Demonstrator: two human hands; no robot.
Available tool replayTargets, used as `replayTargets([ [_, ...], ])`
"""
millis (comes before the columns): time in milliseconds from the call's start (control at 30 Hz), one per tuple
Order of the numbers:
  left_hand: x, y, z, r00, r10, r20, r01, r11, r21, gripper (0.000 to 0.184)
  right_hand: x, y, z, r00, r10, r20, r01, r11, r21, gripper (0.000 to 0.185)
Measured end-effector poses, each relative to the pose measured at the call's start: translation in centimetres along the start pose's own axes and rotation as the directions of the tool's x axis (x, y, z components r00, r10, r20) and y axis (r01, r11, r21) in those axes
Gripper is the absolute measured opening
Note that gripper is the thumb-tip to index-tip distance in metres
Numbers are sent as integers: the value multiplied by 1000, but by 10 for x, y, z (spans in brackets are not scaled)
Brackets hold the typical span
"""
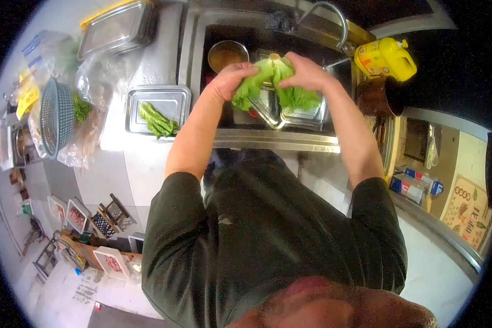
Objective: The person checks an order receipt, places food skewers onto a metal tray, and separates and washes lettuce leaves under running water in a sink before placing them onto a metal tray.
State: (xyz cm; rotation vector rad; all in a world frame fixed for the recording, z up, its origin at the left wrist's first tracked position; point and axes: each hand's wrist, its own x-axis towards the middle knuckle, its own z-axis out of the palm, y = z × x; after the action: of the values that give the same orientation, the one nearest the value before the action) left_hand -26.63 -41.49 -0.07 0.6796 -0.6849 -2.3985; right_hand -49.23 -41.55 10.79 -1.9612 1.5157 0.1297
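A head of green lettuce [265,74] hangs over the sink, its pale cut stem end up and its leaves spreading down to both sides. My left hand [232,79] grips its left side, fingers closed on the leaves. On the other side my right hand [306,74] holds the leaves near the stem. Beneath the lettuce, metal trays [303,116] lie in the sink [198,54], partly hidden by the leaves. Left of the sink, a steel tray [134,117] bears loose lettuce leaves [157,120].
A round metal bowl [228,56] stands in the sink's back left. Behind are a curved faucet [341,27] and a yellow jug [385,59]. To the left are a blue-grey colander [57,117], plastic bags [95,71] and stacked metal trays [115,30].
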Motion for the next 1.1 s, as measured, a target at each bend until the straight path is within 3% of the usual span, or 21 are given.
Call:
replayTargets([
  [67,-9,5,8,998,22,-64,-20,999,25,25,10,11,11,997,-42,-72,31,989,-144,70],
  [167,-14,4,28,951,134,-278,-80,977,197,26,11,-4,7,998,55,-37,-56,998,-40,70],
  [233,-18,-4,38,927,213,-310,-140,960,241,32,15,-5,15,993,43,-113,-46,999,-25,70],
  [267,-14,-15,30,903,287,-320,-145,904,403,33,15,-4,16,988,38,-150,-41,999,-20,70],
  [300,-9,-24,21,876,362,-318,-138,821,554,33,15,-3,15,980,82,-183,-72,996,61,70],
  [367,-24,-24,34,781,480,-401,-108,735,669,36,17,-3,17,963,159,-217,-108,967,231,69],
  [433,-37,-29,25,693,521,-499,-114,762,638,37,18,0,16,981,136,-137,-59,888,457,60],
  [500,-56,-31,12,575,524,-629,-180,830,527,42,20,11,22,983,134,-123,-66,894,444,55],
  [567,-80,-30,-1,495,516,-699,-352,855,381,41,9,-2,21,986,110,-123,-43,891,451,53],
  [600,-89,-35,-21,417,513,-750,-344,853,392,41,7,-6,20,986,103,-128,-34,889,456,53],
  [667,-127,-19,-24,377,437,-817,-411,869,275,42,16,2,29,992,110,-55,-70,871,487,53],
  [733,-157,-9,-42,129,375,-918,-17,926,376,51,14,-1,29,989,147,8,-127,827,548,56],
  [767,-160,-26,-90,93,439,-894,-25,898,438,62,14,0,30,994,107,3,-91,826,556,57],
  [833,-172,-35,-120,90,531,-843,-28,847,530,72,19,8,33,998,60,30,-67,844,532,58],
  [900,-174,-50,-137,-235,818,-525,468,569,676,73,20,13,38,997,-79,21,43,724,689,56],
  [933,-177,-39,-96,-245,858,-451,578,503,643,69,21,18,42,996,-88,25,40,664,747,54],
  [1000,-162,-44,-81,98,911,-401,463,316,828,62,19,24,46,997,-68,42,3,555,832,53],
  [1033,-147,-43,-55,292,769,-569,245,515,822,57,17,26,47,997,-60,51,-15,496,868,52],
  [1067,-132,-42,-29,528,593,-608,61,687,724,52,12,22,45,994,-62,86,-56,384,922,52],
  [1100,-109,-52,-12,657,566,-499,-153,747,647,49,10,23,47,996,-50,69,-47,353,934,52],
])
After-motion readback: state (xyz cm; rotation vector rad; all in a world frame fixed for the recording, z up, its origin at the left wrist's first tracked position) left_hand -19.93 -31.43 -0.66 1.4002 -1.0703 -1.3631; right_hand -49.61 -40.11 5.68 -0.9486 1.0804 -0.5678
